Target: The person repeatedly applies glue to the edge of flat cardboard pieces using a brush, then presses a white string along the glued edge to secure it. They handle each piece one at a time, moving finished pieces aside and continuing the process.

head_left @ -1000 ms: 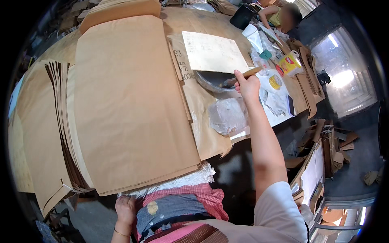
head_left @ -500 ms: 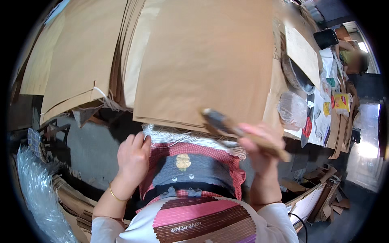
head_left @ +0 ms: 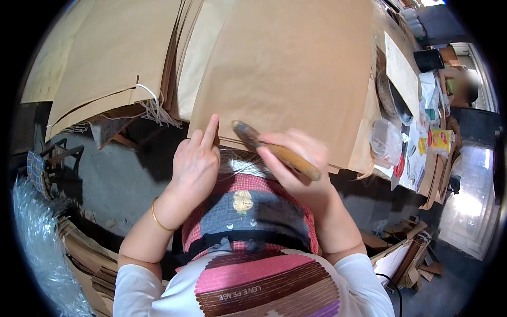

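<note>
A large brown paper sheet (head_left: pixel 285 79) lies on top of a stack, its near edge facing me. My right hand (head_left: pixel 296 153) grips a wooden-handled tool (head_left: pixel 282 157) with a dark, worn far end; its exact kind is unclear. That end is over the sheet's near edge. My left hand (head_left: pixel 198 161) is by the near left corner of the sheet, index finger stretched out and the others partly curled, holding nothing visible. Between my hands, a bundle of white strings (head_left: pixel 237 165) hangs below the paper edge, above my red checked apron (head_left: pixel 253 203).
More brown paper sheets (head_left: pixel 113 58) with tied strings (head_left: pixel 156 111) are to the left. At right stand a plastic-wrapped bundle (head_left: pixel 385 141), a pale board (head_left: pixel 400 71) and a yellow packet (head_left: pixel 440 141). Clear plastic film (head_left: pixel 45 248) lies lower left. Another person (head_left: pixel 465 87) is far right.
My right hand has brought the tool leftward and up to the paper's near edge. My left hand has moved up and right to the corner, its index finger now extended.
</note>
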Demonstrator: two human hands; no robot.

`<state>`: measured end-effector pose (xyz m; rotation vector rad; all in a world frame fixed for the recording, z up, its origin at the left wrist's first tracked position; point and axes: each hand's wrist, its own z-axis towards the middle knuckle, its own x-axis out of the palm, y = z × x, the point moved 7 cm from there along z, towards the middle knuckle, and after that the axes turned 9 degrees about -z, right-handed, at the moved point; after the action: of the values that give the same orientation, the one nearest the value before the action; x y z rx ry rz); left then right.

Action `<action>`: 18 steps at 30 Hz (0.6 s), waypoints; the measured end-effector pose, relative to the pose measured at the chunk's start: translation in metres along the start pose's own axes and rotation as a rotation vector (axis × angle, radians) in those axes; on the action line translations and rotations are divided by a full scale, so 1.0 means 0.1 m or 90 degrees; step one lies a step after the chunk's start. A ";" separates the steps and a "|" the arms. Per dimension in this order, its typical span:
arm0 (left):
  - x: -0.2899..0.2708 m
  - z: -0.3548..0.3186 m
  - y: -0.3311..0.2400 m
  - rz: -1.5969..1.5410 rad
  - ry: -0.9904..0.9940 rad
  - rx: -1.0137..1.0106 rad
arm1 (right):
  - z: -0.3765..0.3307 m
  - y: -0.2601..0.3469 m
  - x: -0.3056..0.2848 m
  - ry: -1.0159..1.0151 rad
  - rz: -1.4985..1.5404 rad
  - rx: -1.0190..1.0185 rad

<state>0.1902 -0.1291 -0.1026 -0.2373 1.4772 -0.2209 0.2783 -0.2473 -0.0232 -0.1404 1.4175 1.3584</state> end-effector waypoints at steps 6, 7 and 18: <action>0.05 0.03 -0.02 0.020 0.011 -0.001 | -0.17 -0.37 -0.04 -0.073 0.106 0.193; 0.06 0.03 -0.01 0.024 0.024 -0.003 | -0.26 -0.46 -0.14 -0.089 0.113 0.265; 0.01 0.04 -0.05 0.026 0.025 -0.004 | -0.86 -1.11 -0.83 -0.147 -0.199 0.415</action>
<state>0.1944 -0.1346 -0.1016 -0.2094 1.5213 -0.1888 0.3374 -0.3957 -0.0548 0.2106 1.4963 0.5938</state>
